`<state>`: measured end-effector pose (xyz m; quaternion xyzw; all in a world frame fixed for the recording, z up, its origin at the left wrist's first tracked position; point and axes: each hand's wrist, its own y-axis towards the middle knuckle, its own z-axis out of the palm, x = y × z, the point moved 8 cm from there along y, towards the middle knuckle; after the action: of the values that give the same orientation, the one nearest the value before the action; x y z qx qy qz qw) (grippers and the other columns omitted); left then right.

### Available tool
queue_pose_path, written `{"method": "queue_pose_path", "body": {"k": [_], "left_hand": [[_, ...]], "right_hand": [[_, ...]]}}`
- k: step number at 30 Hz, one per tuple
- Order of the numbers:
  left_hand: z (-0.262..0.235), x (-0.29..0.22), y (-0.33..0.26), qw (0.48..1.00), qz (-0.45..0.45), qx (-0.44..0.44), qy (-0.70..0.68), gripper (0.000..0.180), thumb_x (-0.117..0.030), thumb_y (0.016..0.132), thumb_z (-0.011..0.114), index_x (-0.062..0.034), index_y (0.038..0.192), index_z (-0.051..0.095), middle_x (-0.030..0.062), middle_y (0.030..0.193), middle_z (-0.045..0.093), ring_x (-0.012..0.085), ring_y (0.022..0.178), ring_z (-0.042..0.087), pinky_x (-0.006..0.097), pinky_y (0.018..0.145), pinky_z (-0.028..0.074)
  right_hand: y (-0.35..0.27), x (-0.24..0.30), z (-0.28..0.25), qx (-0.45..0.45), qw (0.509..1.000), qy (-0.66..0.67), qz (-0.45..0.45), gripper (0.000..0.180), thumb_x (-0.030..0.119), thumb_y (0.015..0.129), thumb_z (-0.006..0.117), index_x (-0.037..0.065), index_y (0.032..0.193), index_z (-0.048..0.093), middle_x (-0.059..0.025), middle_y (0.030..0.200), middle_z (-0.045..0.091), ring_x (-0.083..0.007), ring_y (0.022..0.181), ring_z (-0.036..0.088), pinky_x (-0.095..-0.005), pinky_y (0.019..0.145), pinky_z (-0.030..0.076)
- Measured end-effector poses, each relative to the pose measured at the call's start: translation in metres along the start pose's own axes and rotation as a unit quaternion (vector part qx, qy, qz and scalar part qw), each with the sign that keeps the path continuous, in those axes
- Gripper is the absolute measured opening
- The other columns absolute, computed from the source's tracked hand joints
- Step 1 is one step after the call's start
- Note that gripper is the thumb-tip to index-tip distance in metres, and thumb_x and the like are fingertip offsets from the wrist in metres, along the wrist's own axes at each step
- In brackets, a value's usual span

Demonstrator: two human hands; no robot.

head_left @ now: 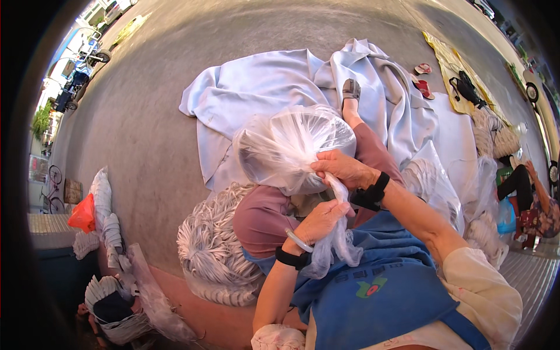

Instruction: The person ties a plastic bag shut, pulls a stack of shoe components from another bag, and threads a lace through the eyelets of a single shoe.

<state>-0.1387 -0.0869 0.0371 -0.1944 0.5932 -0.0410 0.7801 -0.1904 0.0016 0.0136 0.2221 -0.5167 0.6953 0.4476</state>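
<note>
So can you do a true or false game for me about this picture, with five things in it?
1. The right hand grips the clear plastic bag. True.
2. The left hand is empty. False: it holds the bag's gathered plastic too.
3. A black band is on each wrist. True.
4. The apron is bright yellow. False: it is blue.
5. The orange-red bag lies on the pale blue cloth. False: it is off to the left, apart from the cloth.

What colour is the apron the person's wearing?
The apron is blue with a green-and-red emblem; the head view shows it.
</note>
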Motion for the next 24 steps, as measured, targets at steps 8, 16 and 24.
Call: {"method": "queue_pose_path", "body": {"k": [8, 16, 24], "left_hand": [[-0.104, -0.031, -0.030, 0.846, 0.157, -0.442, 0.254, 0.039, -0.009, 0.079, 0.057, 0.0000, 0.116, 0.047, 0.0135, 0.111, 0.050, 0.0154, 0.078, 0.057, 0.027, 0.070, 0.047], [-0.104, -0.029, 0.003, 0.871, 0.142, -0.329, 0.337, 0.041, -0.004, 0.073, 0.065, -0.0033, 0.111, 0.048, 0.0152, 0.112, 0.049, 0.0226, 0.080, 0.059, 0.029, 0.068, 0.049], [-0.130, -0.038, -0.008, 0.886, 0.067, -0.351, 0.297, 0.034, -0.013, 0.073, 0.066, -0.0021, 0.101, 0.049, 0.0142, 0.094, 0.056, 0.0299, 0.078, 0.057, 0.035, 0.071, 0.046]], "right_hand": [[-0.021, 0.017, 0.016, -0.056, 0.986, -0.119, -0.099, 0.017, 0.017, 0.081, 0.055, 0.001, 0.083, 0.061, 0.0054, 0.064, 0.049, -0.0022, 0.058, 0.041, -0.0199, 0.052, 0.034], [-0.021, -0.011, 0.007, -0.020, 0.996, -0.072, -0.054, 0.013, 0.017, 0.081, 0.057, 0.006, 0.084, 0.063, 0.0040, 0.069, 0.053, -0.0036, 0.062, 0.044, -0.0191, 0.054, 0.034], [-0.010, 0.013, -0.022, -0.176, 0.971, 0.136, -0.088, 0.016, 0.013, 0.083, 0.054, 0.007, 0.096, 0.058, -0.0015, 0.082, 0.058, -0.0102, 0.074, 0.054, -0.0261, 0.066, 0.045]]}}
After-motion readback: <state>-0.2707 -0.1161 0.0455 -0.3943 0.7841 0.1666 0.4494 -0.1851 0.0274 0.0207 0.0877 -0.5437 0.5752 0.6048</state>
